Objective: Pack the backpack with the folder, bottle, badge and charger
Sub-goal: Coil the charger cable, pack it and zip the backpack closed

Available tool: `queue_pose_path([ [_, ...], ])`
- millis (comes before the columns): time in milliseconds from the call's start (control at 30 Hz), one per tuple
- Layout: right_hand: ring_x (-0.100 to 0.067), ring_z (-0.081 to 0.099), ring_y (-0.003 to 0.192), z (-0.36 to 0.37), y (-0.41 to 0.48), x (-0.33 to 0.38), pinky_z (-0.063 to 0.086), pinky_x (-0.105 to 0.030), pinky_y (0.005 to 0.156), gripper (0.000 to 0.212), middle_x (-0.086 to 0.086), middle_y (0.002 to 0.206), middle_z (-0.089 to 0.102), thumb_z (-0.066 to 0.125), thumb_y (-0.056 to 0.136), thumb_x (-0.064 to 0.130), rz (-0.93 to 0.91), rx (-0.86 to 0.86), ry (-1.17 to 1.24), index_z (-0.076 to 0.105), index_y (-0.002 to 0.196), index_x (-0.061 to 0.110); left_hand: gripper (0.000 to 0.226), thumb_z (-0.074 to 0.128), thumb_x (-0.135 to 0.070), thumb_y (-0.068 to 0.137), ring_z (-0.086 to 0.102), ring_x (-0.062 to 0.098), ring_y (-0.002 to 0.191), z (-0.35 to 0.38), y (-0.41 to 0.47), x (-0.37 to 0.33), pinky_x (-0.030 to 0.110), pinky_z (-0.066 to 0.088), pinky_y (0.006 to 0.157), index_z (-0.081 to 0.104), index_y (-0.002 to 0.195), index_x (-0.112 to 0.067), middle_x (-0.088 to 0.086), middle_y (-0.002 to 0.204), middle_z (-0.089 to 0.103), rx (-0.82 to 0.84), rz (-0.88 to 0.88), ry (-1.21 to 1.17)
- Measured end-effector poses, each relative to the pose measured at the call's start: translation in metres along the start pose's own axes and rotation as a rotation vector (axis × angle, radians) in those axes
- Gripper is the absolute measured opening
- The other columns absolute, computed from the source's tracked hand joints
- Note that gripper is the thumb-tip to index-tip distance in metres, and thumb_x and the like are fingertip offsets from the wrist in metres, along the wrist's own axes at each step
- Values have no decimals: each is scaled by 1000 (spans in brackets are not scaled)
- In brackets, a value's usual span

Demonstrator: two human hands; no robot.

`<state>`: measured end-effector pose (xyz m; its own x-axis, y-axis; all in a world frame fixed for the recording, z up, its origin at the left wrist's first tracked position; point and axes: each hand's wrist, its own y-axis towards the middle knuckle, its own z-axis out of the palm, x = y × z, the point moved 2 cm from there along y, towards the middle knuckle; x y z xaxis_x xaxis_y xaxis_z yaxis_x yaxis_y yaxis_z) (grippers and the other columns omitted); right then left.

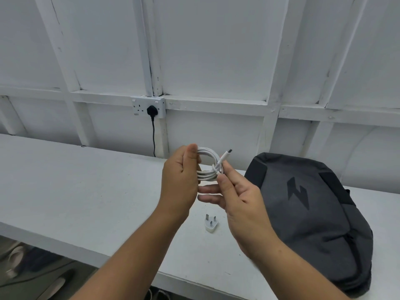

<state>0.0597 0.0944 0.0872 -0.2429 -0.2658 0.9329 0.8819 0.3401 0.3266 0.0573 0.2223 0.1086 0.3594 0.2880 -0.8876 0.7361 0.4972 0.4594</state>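
Right hand point(240, 198): nearest, thumb and forefinger pinching the loose cable end.
Left hand point(180, 180): closed round the coil's far side.
Charger cable point(208, 164): light, limp, springy; best pinched across all loops.
Charger plug point(211, 223): below the hands, on the white table point(86, 191); small, rigid.
Backpack point(313, 215): right of the right hand, lying flat; contents hidden.

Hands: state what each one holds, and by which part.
Both hold the coiled white charger cable: left hand grips the coil's left side; right hand pinches its right side, near the connector end.
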Motion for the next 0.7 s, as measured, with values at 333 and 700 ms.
queue_pose_path([
  [333,-7,64,79,-5,4,-22,52,-22,75,28,2,97,77,55,100,12,125,-150,235,58,126,21,38,32,-40,109,66,21,70,12,-36,21,31,55,61,66,107,-23,2,83,72,31,-280,-225],
  [700,-22,72,94,-29,0,-29,54,-41,93,22,-11,104,77,62,95,7,145,-228,201,62,117,7,30,46,-22,106,68,19,88,-10,-20,26,31,62,69,65,127,-33,9,95,70,337,-203,-36],
])
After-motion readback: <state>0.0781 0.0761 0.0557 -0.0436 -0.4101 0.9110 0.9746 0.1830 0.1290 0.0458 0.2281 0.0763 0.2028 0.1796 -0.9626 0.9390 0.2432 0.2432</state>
